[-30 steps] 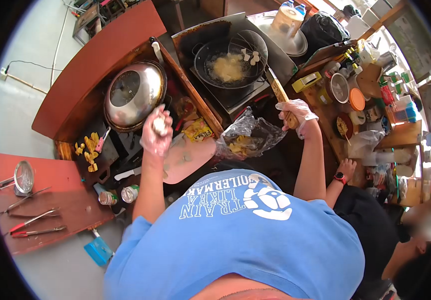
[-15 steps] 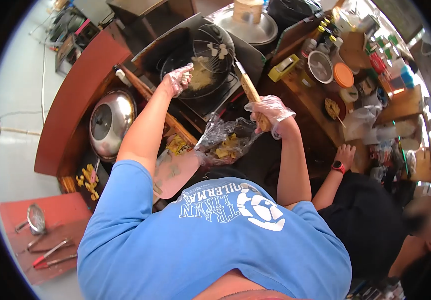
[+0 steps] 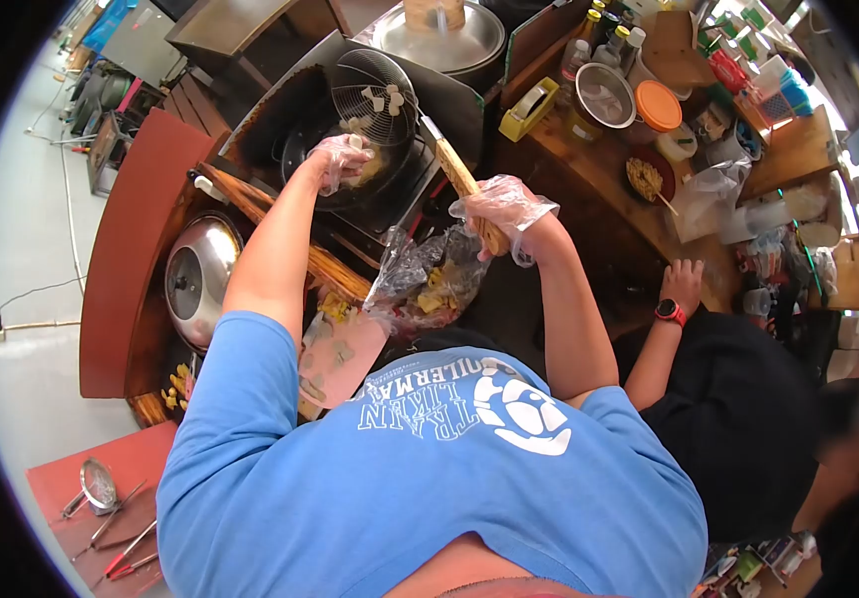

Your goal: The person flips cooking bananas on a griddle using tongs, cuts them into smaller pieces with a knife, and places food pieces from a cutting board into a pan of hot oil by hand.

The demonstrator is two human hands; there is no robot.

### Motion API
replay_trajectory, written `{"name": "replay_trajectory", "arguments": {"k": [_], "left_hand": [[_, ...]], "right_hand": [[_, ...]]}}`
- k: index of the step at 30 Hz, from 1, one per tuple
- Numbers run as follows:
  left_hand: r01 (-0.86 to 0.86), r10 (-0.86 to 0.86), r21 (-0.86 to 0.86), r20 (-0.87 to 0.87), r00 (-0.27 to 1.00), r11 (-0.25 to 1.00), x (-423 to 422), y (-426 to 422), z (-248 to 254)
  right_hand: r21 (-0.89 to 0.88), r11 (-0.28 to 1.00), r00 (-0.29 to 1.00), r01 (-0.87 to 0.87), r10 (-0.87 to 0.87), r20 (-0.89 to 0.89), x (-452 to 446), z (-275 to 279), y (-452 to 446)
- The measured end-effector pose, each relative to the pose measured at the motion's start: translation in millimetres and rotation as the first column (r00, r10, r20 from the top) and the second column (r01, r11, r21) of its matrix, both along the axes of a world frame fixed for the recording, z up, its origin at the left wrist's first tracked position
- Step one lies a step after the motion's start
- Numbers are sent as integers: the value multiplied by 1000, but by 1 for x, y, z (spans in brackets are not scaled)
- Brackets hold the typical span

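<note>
My left hand (image 3: 340, 162), in a clear plastic glove, is over the dark wok (image 3: 295, 149) with its fingers curled together; what they hold is hidden. Gloved as well, my right hand (image 3: 507, 214) grips the wooden handle (image 3: 457, 171) of a wire strainer (image 3: 358, 92). The strainer is above the far side of the wok, with several pale pieces (image 3: 390, 100) in it. Part of the wok's contents shows behind my left hand. Between my arms lies a clear plastic bag (image 3: 410, 269) with yellow pieces, next to a pink cutting board (image 3: 345, 359).
A domed metal lid (image 3: 200, 279) is at the left. Behind the stove sits a large silver lid (image 3: 439, 40). On the right, a wooden counter (image 3: 589, 169) bears a metal bowl (image 3: 604, 97), an orange lid (image 3: 658, 105) and bottles. A co-worker's hand (image 3: 682, 287) rests at its edge.
My left hand has moved from beside the domed lid to over the wok. My right hand still holds the strainer. The view has turned, shifting the stove leftward in it.
</note>
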State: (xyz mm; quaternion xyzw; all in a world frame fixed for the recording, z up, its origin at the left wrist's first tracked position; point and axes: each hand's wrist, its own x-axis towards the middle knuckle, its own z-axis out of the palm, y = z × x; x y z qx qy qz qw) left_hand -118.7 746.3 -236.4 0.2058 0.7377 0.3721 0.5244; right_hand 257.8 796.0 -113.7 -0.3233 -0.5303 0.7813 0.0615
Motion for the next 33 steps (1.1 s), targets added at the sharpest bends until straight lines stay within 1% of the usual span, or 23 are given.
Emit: {"name": "replay_trajectory", "arguments": {"k": [1, 3, 5, 6, 8, 9, 11, 13, 14, 15, 17, 18, 19, 21, 22, 23, 24, 26, 27, 28, 29, 31, 33], "left_hand": [[48, -55, -63, -121, 991, 997, 4, 3, 2], [70, -78, -71, -117, 990, 995, 4, 10, 1], [274, -335, -216, -337, 880, 937, 5, 16, 1], [274, -336, -218, -336, 880, 937, 5, 20, 2], [443, -624, -443, -487, 611, 779, 6, 26, 7], [444, -628, -448, -485, 609, 776, 7, 26, 10], [548, -725, -493, -579, 373, 676, 11, 25, 17], [543, -752, -537, -571, 329, 645, 24, 26, 38], [532, -774, -578, -563, 289, 619, 28, 25, 43], [534, -778, -581, -558, 288, 614, 25, 25, 42], [569, -786, -594, -596, 163, 568, 11, 23, 41], [538, -770, -585, -602, 214, 607, 5, 18, 42], [498, -845, -700, -514, 147, 512, 2, 21, 42], [458, -852, -721, -474, 221, 520, -8, 12, 48], [462, -951, -854, -303, -64, 241, -46, 16, 14], [389, -914, -920, -109, -390, -56, -84, 21, -20], [290, -767, -914, 34, -641, -283, -121, 25, -51], [304, -892, -953, -124, -435, -15, -125, 15, -44], [285, -949, -928, -286, -128, 241, -90, 8, -2], [203, -855, -831, -493, 158, 517, -49, 0, 46], [205, -855, -830, -495, 157, 518, -53, -3, 47], [232, -783, -756, -620, 46, 612, -65, -8, 49], [206, -785, -760, -615, 82, 617, -61, -2, 59]], "right_hand": [[-12, 1000, 1000, 3, -3, 18, 0, 1, 0], [-27, 1000, 999, 9, -8, 35, 0, 2, 0], [-20, 1000, 1000, 1, 0, 16, 0, 2, 1], [-22, 1000, 1000, 1, -1, 16, -1, 0, 1], [-1, 1000, 999, 1, -1, 47, -3, -3, 1], [-6, 1000, 999, 3, -3, 46, -3, -3, 2], [-25, 1000, 999, 3, -2, 34, -1, -1, 2], [-27, 1000, 999, 7, -6, 35, -1, -3, 2], [-24, 1000, 999, 6, -6, 35, -1, -3, 2], [-30, 1000, 999, 8, -7, 36, -1, -4, 3], [-16, 1000, 1000, 2, -1, 21, 0, -4, 3], [-51, 999, 1000, 4, -5, -6, 2, -3, 3], [-55, 998, 1000, 5, -5, -5, 2, -3, 2], [-12, 1000, 1000, 0, 0, -2, 2, -4, 2], [-12, 1000, 1000, 0, 0, -3, 2, -4, 1], [-21, 1000, 1000, -3, 3, -10, 2, -4, 1], [-29, 1000, 1000, -7, 6, -17, 3, -4, 1], [-34, 999, 999, 18, -19, -26, 1, -5, 0], [-40, 998, 999, 42, -43, -34, 1, -5, -1], [-39, 998, 998, 43, -44, -32, 1, -5, -1], [-24, 1000, 1000, 12, -13, -28, 2, -5, 0], [-9, 1000, 1000, -16, 16, -21, 1, -5, 0], [12, 1000, 1000, -17, 17, 5, 0, -5, -1]]}}
